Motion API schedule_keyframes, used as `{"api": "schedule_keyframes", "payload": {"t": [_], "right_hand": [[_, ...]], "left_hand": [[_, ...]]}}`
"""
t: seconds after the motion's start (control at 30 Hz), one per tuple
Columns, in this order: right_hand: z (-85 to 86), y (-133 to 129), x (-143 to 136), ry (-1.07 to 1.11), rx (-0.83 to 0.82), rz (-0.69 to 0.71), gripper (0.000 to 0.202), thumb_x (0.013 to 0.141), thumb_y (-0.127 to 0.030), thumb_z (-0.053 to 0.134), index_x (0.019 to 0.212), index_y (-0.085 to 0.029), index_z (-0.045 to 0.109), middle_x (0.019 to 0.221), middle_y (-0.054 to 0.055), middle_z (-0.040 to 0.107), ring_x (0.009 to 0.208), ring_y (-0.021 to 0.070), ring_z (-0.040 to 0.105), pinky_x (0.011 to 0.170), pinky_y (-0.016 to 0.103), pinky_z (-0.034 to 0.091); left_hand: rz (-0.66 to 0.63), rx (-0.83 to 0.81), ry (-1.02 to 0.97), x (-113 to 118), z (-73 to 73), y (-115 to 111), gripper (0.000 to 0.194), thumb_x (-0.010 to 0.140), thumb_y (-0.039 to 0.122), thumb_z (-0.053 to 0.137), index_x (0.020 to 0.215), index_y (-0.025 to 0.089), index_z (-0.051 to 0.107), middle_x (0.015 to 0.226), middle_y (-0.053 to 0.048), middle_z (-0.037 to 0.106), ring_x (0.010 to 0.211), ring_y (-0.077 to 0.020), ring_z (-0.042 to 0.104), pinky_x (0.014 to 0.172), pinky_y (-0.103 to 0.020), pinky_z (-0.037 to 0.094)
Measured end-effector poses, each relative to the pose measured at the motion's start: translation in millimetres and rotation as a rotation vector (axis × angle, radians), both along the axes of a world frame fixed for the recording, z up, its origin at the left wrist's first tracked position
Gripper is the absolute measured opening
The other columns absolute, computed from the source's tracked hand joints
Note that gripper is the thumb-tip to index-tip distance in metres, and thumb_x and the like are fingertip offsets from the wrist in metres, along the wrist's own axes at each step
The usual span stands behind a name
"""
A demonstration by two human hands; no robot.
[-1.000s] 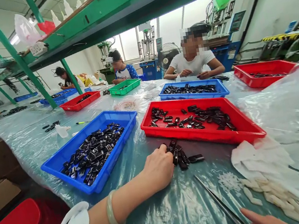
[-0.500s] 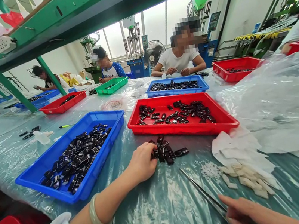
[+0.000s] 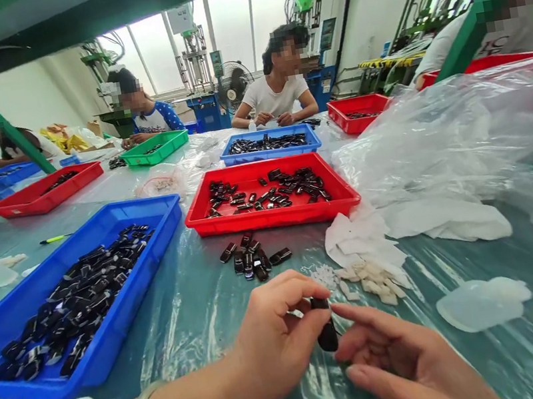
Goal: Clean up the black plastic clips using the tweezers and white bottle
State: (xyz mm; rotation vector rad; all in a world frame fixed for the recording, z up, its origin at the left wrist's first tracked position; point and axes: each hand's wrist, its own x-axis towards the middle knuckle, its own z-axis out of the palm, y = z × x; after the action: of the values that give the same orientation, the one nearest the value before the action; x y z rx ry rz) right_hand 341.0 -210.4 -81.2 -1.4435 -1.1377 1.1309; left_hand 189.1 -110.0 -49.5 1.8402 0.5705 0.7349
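My left hand [image 3: 277, 332] pinches a small black plastic part [image 3: 326, 335] between thumb and fingertips, held upright above the table. My right hand [image 3: 397, 354] comes in from the right with its index fingertip at the part's edge and the other fingers curled. What lies inside those curled fingers is hidden, and the tweezers do not show clearly. Just beyond my hands is a loose pile of similar black parts [image 3: 254, 257]. Small white bits [image 3: 323, 276] and cream-coloured finger cots [image 3: 373, 282] lie beside a crumpled white cloth [image 3: 354, 239].
A blue tray [image 3: 169, 225] of black parts stands left, a red tray [image 3: 274, 217] ahead. A soft translucent bottle [image 3: 483, 305] lies right, near clear plastic sheeting [image 3: 440, 145]. Across the table sits a co-worker [image 3: 275, 93]. A green beam [image 3: 116, 14] crosses overhead.
My left hand has left the pile with one black part and brought it to my right hand. The tweezers seen before are now out of clear sight. The view has shifted right.
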Motion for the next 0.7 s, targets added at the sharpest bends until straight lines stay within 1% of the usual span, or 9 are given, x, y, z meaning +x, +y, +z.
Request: {"api": "schedule_keyframes", "payload": {"t": [0.1,0.17,0.23,0.33,0.53,0.7], "right_hand": [[2.8,1,-3,0.234,-0.061,-0.006,0.049,0.069,-0.024,0.069,0.117,-0.021,0.057,0.071,-0.002,0.062,0.065,0.0111,0.060,0.060,0.023,0.048],[5.2,2,-4,0.309,-0.074,-0.009,0.047,0.067,-0.022,0.070,0.113,-0.019,0.058,0.064,-0.005,0.058,0.059,0.0091,0.056,0.056,0.022,0.044],[6.9,3,-4,0.348,-0.083,-0.014,0.048,0.066,-0.020,0.070,0.112,-0.018,0.058,0.062,-0.005,0.057,0.056,0.0086,0.055,0.055,0.022,0.042],[6.9,3,-5,0.368,-0.099,-0.023,0.050,0.066,-0.019,0.069,0.114,-0.017,0.055,0.061,-0.006,0.057,0.056,0.0079,0.054,0.056,0.022,0.040],[5.0,3,-4,0.367,-0.134,-0.033,0.054,0.066,-0.018,0.069,0.118,-0.017,0.052,0.061,-0.006,0.058,0.056,0.0085,0.055,0.057,0.023,0.040],[5.1,4,-7,0.353,-0.143,-0.094,0.054,0.063,-0.018,0.070,0.114,-0.017,0.054,0.059,-0.006,0.057,0.054,0.0087,0.055,0.055,0.022,0.040]], "left_hand": [[-0.048,0.083,-0.032,6,-1.8,-7,0.020,0.079,0.007,0.051,0.094,0.013,0.065,0.087,-0.005,0.061,0.075,-0.0110,0.057,0.062,-0.019,0.046],[-0.063,0.103,-0.049,8,-3.7,-8,0.024,0.080,0.005,0.050,0.096,0.015,0.065,0.087,-0.004,0.062,0.077,-0.0109,0.057,0.066,-0.019,0.045],[-0.064,0.090,-0.059,9,-6.2,-9,0.024,0.081,0.005,0.049,0.096,0.016,0.065,0.086,-0.003,0.062,0.076,-0.0102,0.056,0.067,-0.019,0.045],[-0.044,0.031,-0.053,7,-10.8,-9,0.022,0.083,0.009,0.047,0.097,0.016,0.062,0.086,-0.003,0.060,0.076,-0.0104,0.056,0.067,-0.019,0.045],[-0.062,-0.171,-0.049,3,-16.3,-10,0.024,0.089,0.020,0.043,0.108,0.020,0.058,0.100,-0.005,0.056,0.075,-0.0104,0.054,0.065,-0.020,0.048],[-0.045,-0.323,-0.057,2,-18.8,-10,0.025,0.087,0.031,0.048,0.106,0.019,0.059,0.099,-0.006,0.055,0.074,-0.0107,0.054,0.067,-0.021,0.048]]}}
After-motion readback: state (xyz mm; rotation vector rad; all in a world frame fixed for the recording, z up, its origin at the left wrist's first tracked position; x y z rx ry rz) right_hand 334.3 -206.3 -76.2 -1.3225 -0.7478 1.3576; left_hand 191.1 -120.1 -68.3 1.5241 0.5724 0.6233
